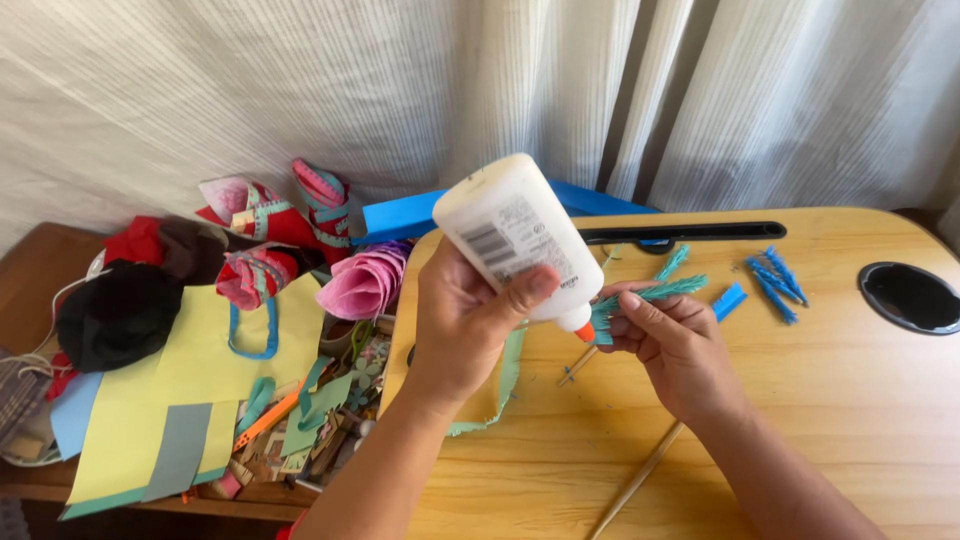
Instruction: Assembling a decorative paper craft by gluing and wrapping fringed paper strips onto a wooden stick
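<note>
Up near the back edge of the wooden table (800, 420), the left hand (465, 325) was wrapped tight around a white glue bottle (510, 235), tipped down so its orange tip (584, 331) touched a teal fringed paper piece (650, 290). The right hand (680, 345) pinched that piece, fingers closed on it. Small blue paper bits (775, 280) lay toward the back right corner. A thin wooden stick (635, 480) lay near the front edge. Colored paper scraps (190, 400) were piled off the left edge.

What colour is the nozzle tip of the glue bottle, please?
Orange, on the white glue bottle in the left hand; head view.
</note>
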